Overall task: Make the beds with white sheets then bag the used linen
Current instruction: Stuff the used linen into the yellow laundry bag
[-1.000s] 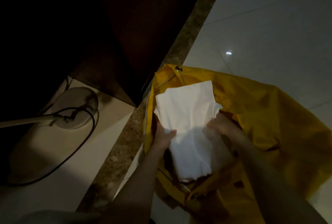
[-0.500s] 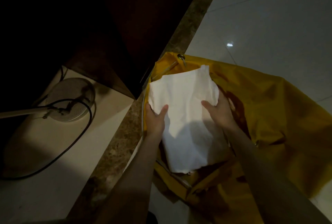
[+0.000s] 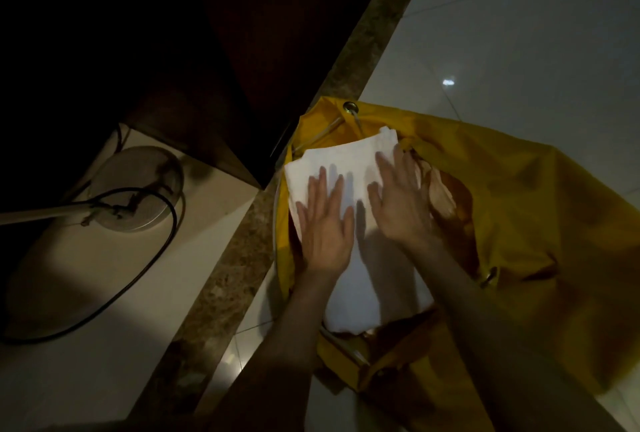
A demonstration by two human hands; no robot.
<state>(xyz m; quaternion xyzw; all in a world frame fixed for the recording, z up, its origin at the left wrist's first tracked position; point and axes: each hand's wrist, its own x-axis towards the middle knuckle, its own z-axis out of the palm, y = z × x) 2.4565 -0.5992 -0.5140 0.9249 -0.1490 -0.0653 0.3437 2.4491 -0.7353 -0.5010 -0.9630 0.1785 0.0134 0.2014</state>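
Two hands lie flat on a folded white sheet [image 3: 349,168], palms down and fingers spread, gripping nothing. The left hand [image 3: 325,223] rests on the sheet's left half, its fingertips short of the far edge; the right hand [image 3: 401,203] rests beside it on the right half, its outer fingers reaching to the sheet's right edge where the cloth meets the bag's inner wall. The two hands sit close together without touching, a strip of white showing between them. The sheet lies in the open mouth of a yellow bag [image 3: 519,210] that is slumped on the floor, its fabric spreading away to the right and toward the near side. A metal eyelet [image 3: 350,107] with a pale cord through it sits at the far rim of the bag, just beyond the sheet's far corner. The bag rests on pale glossy floor tiles [image 3: 519,33], with its left edge against a speckled stone strip [image 3: 221,289] that runs diagonally. Left of that strip, on a lighter floor, stands the round base of a fan [image 3: 138,185], with a black cable [image 3: 152,258] looping around it. Dark wooden furniture [image 3: 221,68] fills the upper left, too dim to make out.
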